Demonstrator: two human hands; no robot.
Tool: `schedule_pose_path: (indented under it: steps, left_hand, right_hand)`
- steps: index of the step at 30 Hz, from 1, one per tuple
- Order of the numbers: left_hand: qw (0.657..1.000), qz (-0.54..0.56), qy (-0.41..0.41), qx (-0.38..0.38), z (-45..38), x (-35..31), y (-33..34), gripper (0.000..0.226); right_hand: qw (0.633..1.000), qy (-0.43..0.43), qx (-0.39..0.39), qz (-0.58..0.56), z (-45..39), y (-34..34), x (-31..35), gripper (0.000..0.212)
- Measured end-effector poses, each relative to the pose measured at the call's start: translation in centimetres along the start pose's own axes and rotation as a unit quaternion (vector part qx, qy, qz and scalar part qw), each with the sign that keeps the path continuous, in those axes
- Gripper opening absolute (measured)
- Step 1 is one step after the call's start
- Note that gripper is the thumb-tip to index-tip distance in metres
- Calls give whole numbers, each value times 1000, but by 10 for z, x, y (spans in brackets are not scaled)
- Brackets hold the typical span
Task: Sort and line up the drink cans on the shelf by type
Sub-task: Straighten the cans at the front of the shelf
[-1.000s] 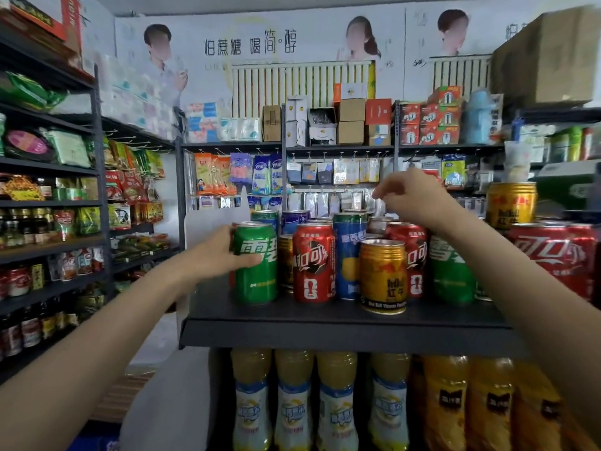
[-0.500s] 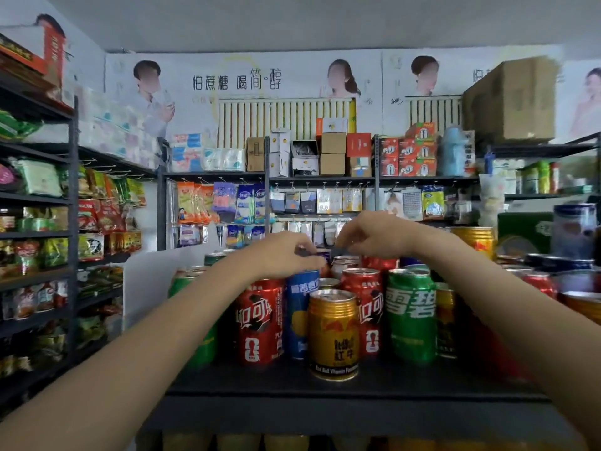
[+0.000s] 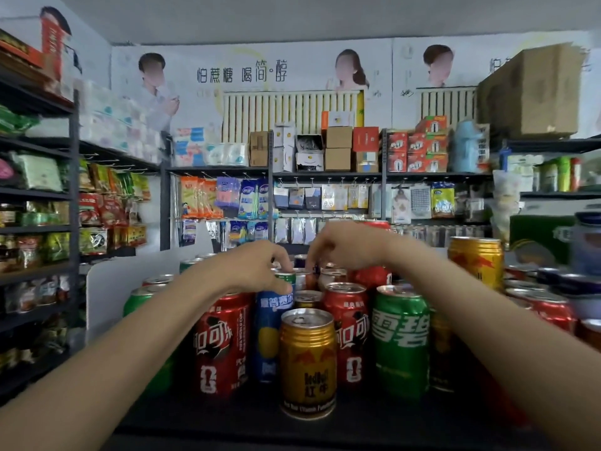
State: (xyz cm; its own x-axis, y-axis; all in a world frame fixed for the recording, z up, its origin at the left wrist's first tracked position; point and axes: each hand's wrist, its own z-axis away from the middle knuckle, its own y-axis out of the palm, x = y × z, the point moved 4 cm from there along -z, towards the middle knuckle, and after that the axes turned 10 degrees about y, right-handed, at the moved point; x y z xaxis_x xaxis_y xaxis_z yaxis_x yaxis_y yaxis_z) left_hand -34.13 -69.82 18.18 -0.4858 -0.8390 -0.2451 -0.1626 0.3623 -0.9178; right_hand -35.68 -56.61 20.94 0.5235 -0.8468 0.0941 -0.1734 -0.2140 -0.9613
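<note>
Sorting barely begun: your shelf (image 3: 227, 418) carries mixed types.
Front row runs red cola can (image 3: 221, 346), blue can (image 3: 271, 333), gold can (image 3: 308, 362), green can (image 3: 400, 340), unsorted. Your left hand (image 3: 257, 271) curls its fingers (image 3: 286, 288) round the blue can's top; right hand (image 3: 344, 247) reaches curled into back cans, grasp unclear.

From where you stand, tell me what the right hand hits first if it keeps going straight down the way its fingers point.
Probably the can tops just below: the right hand hangs fingers-down over a silver-topped can, behind the front red can. Depth is unclear.
</note>
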Motion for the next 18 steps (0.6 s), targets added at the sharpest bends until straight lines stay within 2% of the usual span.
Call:
schedule_pose_path:
  steps: [2, 6, 8, 10, 13, 18]
  left_hand:
    - [1000, -10, -21, 16, 1, -2, -3, 27]
    - [996, -65, -34, 42, -3, -15, -11, 44]
    - [997, -71, 10, 1, -10, -35, -12, 43]
    - [996, -34, 76, -35, -19, -61, -8, 31]
    - [987, -3, 158, -40, -26, -100, 7, 23]
    - [981, -12, 181, -62, -39, -137, 28, 21]
  right_hand:
    - [999, 4, -25, -21, 21, -23, -15, 32]
    - [1000, 25, 3, -3, 62, -44, -47, 25]
    - [998, 64, 4, -3, 79, -46, -62, 26]
    - [995, 102, 14, 4, 94, -42, -76, 25]
    - [991, 131, 7, 24, 113, -41, -97, 23]
    - [985, 147, -63, 58, 145, -65, -138, 26]
